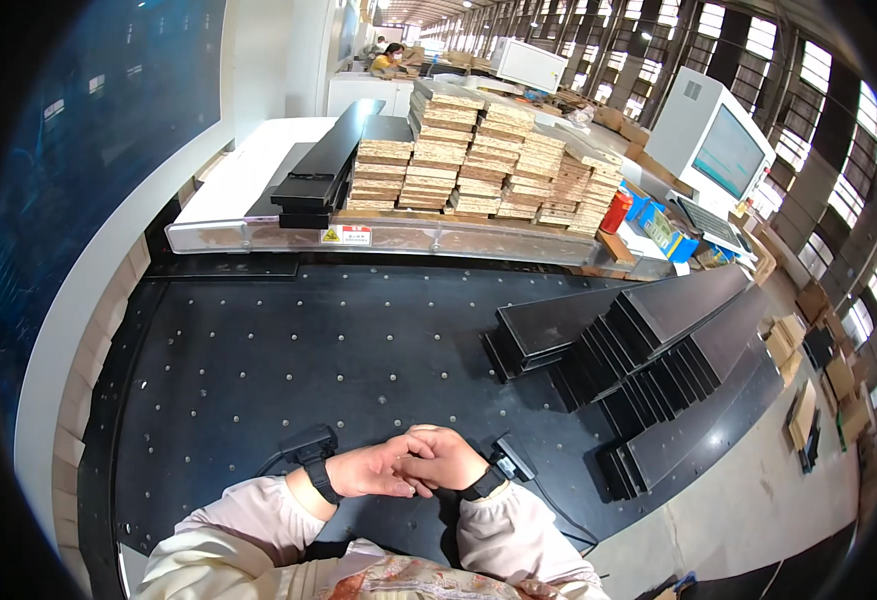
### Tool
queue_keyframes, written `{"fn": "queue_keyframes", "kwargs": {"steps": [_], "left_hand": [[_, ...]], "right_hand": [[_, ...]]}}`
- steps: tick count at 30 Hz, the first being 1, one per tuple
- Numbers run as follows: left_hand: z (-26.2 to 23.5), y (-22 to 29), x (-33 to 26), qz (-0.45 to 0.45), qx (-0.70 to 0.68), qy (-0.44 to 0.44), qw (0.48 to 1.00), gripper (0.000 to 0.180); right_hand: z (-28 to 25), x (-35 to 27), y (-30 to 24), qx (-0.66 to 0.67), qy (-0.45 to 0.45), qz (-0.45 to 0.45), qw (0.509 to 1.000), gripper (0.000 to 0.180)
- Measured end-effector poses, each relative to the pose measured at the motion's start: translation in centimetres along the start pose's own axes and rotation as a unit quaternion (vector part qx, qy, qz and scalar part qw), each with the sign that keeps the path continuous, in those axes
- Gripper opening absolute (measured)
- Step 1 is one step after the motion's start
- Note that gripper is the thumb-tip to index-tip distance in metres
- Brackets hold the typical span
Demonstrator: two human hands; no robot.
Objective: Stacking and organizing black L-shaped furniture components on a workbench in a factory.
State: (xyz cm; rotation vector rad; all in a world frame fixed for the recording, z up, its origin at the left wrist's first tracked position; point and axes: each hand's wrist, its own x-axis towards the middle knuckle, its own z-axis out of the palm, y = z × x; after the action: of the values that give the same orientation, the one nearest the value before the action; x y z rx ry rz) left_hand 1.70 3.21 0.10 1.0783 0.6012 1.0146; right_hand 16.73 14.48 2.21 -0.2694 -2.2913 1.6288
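Observation:
My left hand (367,470) and my right hand (452,460) are clasped together above the near part of a black worktable (259,385) dotted with small round studs. The fingers overlap and are closed against each other; no object shows between them, though the inner palms are hidden. Each wrist wears a black strap with a small dark device on it, and cables trail from the devices. To the right of my hands, several stacks of dark, narrow boards (684,305) lie at a slant on the table, apart from both hands.
Beyond the table, a ledge (399,237) bears stacked boards with raw chipboard edges (459,165), long black panels (324,165) and a red can (616,211). A monitor (724,145) and keyboard (709,222) stand at the right. A large machine panel (109,150) rises at the left. Another person (389,60) is far back.

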Motion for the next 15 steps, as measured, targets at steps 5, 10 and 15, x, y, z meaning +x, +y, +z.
{"fn": "queue_keyframes", "kwargs": {"steps": [5,10,15], "left_hand": [[-0.3,-0.6,0.2,0.023,0.009,-0.026,0.999,0.058],[-0.2,-0.9,0.2,0.029,0.020,-0.023,0.999,0.059],[-0.1,-0.4,0.3,0.092,0.105,0.008,0.990,0.047]], "right_hand": [[-0.2,-0.2,-0.8,0.054,-0.028,0.096,0.994,0.008],[-0.3,0.0,-1.3,0.079,-0.051,0.103,0.990,0.005],[0.3,0.1,-0.9,0.123,-0.018,0.082,0.989,0.010]]}}
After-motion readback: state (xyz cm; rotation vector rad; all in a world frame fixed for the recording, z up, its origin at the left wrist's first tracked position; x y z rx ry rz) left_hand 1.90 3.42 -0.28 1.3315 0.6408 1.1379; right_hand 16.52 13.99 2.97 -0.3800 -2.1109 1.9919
